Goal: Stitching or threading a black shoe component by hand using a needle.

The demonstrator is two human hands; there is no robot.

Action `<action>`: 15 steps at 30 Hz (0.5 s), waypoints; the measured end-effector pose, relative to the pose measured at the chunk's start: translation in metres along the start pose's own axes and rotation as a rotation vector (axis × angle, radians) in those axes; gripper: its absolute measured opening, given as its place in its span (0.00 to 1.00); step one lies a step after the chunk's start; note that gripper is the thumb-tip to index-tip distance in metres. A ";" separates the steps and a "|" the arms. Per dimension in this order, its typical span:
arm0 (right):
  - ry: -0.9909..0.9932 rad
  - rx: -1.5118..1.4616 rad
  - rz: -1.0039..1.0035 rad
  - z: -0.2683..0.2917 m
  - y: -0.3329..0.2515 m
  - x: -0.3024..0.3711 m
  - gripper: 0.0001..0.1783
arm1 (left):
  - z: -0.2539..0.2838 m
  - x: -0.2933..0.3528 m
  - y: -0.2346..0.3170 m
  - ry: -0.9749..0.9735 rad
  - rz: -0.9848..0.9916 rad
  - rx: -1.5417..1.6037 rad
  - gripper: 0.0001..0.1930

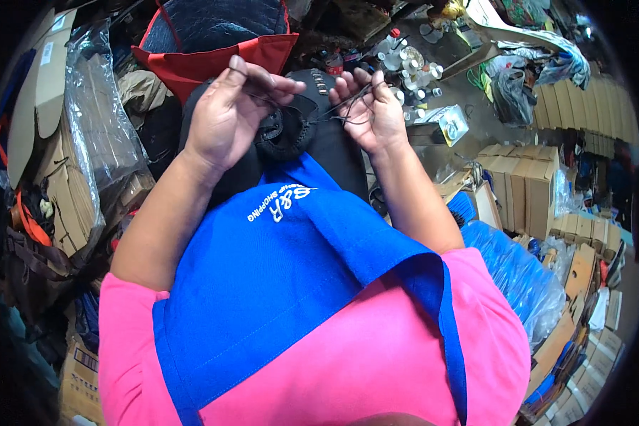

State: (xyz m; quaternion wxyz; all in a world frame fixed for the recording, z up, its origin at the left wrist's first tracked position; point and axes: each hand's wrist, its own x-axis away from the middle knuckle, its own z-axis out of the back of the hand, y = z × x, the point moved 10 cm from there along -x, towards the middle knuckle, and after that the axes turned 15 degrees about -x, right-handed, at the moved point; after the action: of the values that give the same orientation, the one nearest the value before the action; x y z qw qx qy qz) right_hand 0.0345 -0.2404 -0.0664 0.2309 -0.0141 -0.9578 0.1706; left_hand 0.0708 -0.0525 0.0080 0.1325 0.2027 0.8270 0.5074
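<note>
I hold a thin black cord (326, 113) strung between my two hands above my lap. My left hand (228, 117) has its fingers bent to the right, with the cord running across them. On the other side, my right hand (373, 117) is turned palm up, with the cord pinched and looped around its fingers. Below and between them, a dark black item (284, 138) with a ridged, rounded edge rests on my lap. Black on black hides its exact kind; the cord seems to come from it. A blue cloth apron (263, 270) covers my front.
Ahead stands a red bag (255, 51) with a silvery lining. Several bottles (412, 67) are grouped beyond my right hand. Cardboard boxes (522, 184) and blue plastic wrap (511, 266) lie at the right. Plastic-covered cardboard (96, 135) leans at the left.
</note>
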 end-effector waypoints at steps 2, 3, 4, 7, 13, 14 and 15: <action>-0.269 -0.257 -0.273 -0.023 0.019 0.008 0.24 | -0.007 0.002 -0.023 0.034 0.246 0.263 0.21; -0.257 -0.060 -0.291 -0.018 0.016 0.012 0.27 | -0.004 -0.003 -0.027 -0.236 0.237 0.425 0.22; -0.217 0.049 -0.248 -0.012 0.006 0.015 0.27 | 0.026 -0.006 -0.033 -0.119 0.278 0.288 0.22; -0.177 0.155 -0.235 0.000 0.000 0.033 0.27 | 0.038 -0.004 -0.037 -0.109 0.312 0.182 0.21; -0.074 0.909 -0.193 0.045 -0.064 0.034 0.23 | 0.108 -0.006 0.006 -0.133 0.458 -1.141 0.15; -0.093 1.198 -0.174 0.047 -0.081 0.038 0.25 | 0.118 0.001 0.028 -0.187 0.210 -1.260 0.16; -0.117 1.489 -0.150 0.048 -0.095 0.039 0.30 | 0.119 0.013 0.050 -0.235 -0.044 -1.367 0.19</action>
State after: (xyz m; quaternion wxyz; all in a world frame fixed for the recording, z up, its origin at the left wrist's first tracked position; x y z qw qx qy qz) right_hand -0.0165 -0.3415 -0.0575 0.1391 0.2201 -0.5984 0.7577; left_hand 0.1194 0.0673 -0.0006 0.3296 0.1105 0.3057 0.8864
